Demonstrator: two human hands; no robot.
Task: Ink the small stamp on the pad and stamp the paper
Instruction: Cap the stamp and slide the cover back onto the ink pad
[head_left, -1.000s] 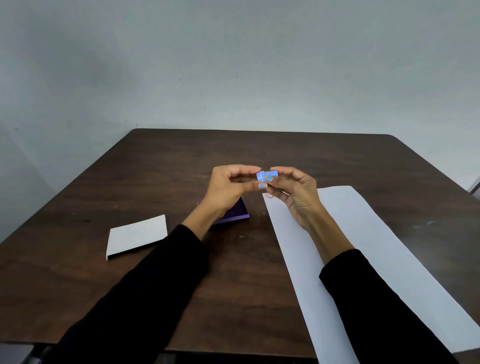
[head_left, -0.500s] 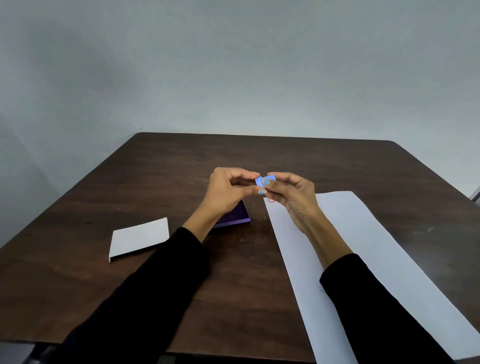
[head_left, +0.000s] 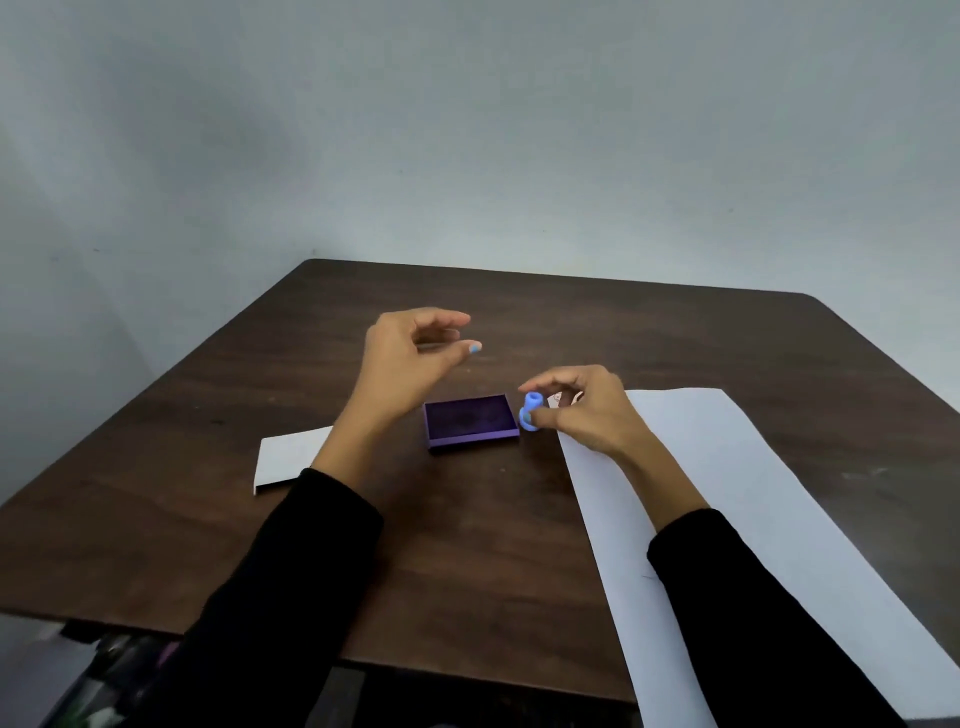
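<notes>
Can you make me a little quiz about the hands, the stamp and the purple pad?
1. True or false: the left hand holds the small blue stamp.
2. Where does the purple ink pad sit? A) on the long white paper B) on the bare table, left of that paper C) on the small white card
3. Fill in: the stamp is pinched in the fingers of the ____ hand.

Key: 1 false, the left hand is open and empty. 2 B. 3 right.
</notes>
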